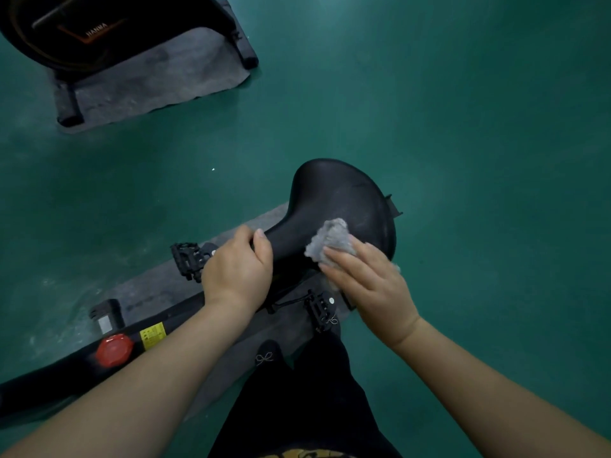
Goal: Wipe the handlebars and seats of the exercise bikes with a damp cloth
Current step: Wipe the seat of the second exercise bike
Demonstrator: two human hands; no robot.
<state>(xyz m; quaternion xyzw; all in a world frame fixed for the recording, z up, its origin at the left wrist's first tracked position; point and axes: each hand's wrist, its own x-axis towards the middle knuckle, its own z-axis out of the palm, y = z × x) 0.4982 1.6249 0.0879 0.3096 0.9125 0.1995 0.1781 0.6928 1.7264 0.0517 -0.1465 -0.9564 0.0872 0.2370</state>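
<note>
Fingers of my left hand (236,269) curl closed around the narrow nose of the black padded bike seat (334,200). My right hand (367,282) lies flat, fingers spread, pressing a crumpled grey cloth (330,239) on the seat's wide part (green floor (463,110) below).

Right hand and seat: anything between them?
Yes. In the head view, the grey cloth lies under the right hand's fingers, pressed against the black seat.
</note>
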